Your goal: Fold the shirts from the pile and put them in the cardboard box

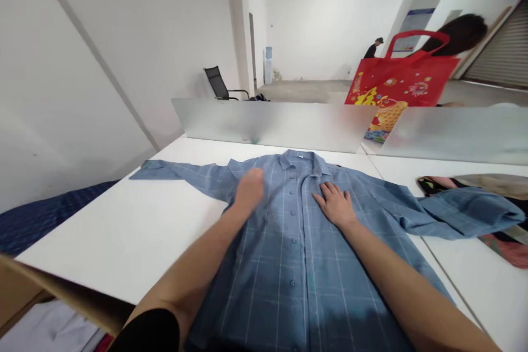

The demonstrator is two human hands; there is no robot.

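Note:
A blue checked button-up shirt (278,253) lies spread front side up on the white table, its collar at the far end. Both sleeves stretch out sideways; the right-hand one is bunched near its cuff. My right hand (336,203) rests flat on the shirt's chest, right of the button placket, fingers spread. Over the shirt's left chest, near the shoulder, is my left hand (250,190), smeared by motion. Its fingers cannot be made out, nor whether it touches the cloth.
Frosted partitions (268,121) stand along the far edge of the white table (136,225). Beyond them are a red gift bag (406,80), people and a black chair (216,82). Patterned clothes (509,247) lie at right. A cardboard box (61,286) holding white cloth sits lower left.

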